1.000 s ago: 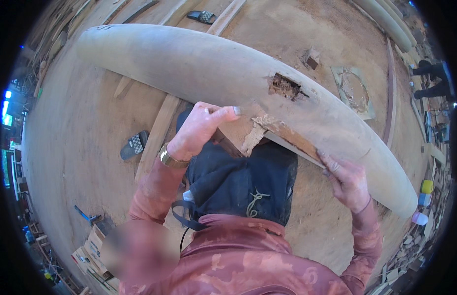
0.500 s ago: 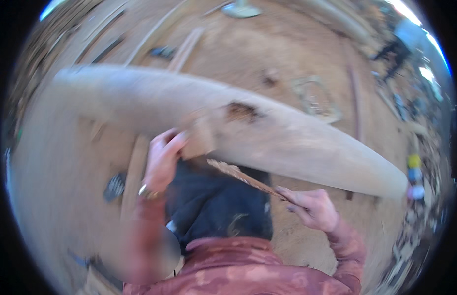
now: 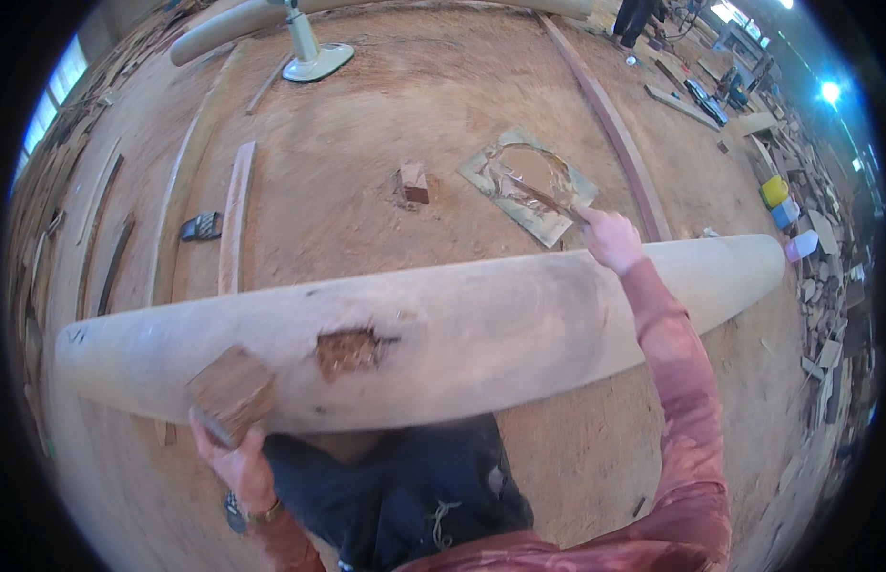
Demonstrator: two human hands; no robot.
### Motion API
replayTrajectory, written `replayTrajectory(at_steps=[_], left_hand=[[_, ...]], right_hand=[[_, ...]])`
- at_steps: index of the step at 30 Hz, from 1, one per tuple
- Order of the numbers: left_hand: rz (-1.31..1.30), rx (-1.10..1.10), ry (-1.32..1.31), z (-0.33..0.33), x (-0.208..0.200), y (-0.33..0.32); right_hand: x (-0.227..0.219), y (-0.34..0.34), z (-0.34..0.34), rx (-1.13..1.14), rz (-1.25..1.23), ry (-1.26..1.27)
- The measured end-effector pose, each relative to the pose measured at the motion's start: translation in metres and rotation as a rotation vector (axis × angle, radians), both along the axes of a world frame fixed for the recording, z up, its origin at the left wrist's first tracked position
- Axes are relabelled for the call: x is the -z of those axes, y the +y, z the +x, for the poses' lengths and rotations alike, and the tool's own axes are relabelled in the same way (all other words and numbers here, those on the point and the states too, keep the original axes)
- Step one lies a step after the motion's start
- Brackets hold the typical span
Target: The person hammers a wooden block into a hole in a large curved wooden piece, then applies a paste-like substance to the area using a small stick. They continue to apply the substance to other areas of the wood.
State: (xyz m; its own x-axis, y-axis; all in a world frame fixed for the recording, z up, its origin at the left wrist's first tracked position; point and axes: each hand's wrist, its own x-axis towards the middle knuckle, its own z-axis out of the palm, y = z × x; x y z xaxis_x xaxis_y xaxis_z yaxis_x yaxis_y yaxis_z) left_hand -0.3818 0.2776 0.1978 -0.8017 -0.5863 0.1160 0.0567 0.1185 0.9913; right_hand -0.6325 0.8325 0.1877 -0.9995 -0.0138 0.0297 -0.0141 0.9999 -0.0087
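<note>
My left hand (image 3: 241,467) grips a squarish brown wood block (image 3: 231,389) at its near edge, just over the near left side of a long pale tapered log (image 3: 490,334). A rough, dark-edged hollow (image 3: 347,351) is cut into the log, to the right of the block. Reaching across the log, my right hand (image 3: 612,238) is closed on the end of a thin wooden stick (image 3: 555,204). The stick's far part lies over a flat pale board (image 3: 546,230) smeared with shiny brown paste; I cannot make out its tip among the smears.
Beyond the log are a small wood block (image 3: 414,181), long wooden beams (image 3: 610,119), a dark sandal (image 3: 203,226) and a pale-green stand base (image 3: 319,62). Timber scraps (image 3: 824,296) pile up at right. A person's legs (image 3: 633,21) show at the far right.
My right hand has swung from the near side across the log to the board, carrying the stick. My left hand and the block have moved left. The view has shifted too.
</note>
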Motion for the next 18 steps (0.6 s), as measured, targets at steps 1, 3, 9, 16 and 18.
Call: replayTrajectory(at_steps=[1,3,9,16,18], left_hand=[[0.068,-0.089,0.006,-0.010,0.003,-0.001],[0.012,-0.204,0.030,-0.026,0.010,0.000],[-0.239,-0.289,-0.201,-0.057,0.015,-0.001],[-0.414,-0.333,-0.383,-0.094,-0.002,0.027],[-0.480,-0.333,-0.405,-0.095,-0.007,0.032]], right_hand=[[0.022,0.009,-0.036,0.030,0.066,-0.059],[0.072,0.026,-0.094,0.131,0.147,-0.157],[0.181,0.058,-0.200,0.279,0.128,-0.187],[0.219,0.044,-0.214,0.107,0.171,-0.235],[0.213,0.043,-0.205,0.148,0.090,-0.287]])
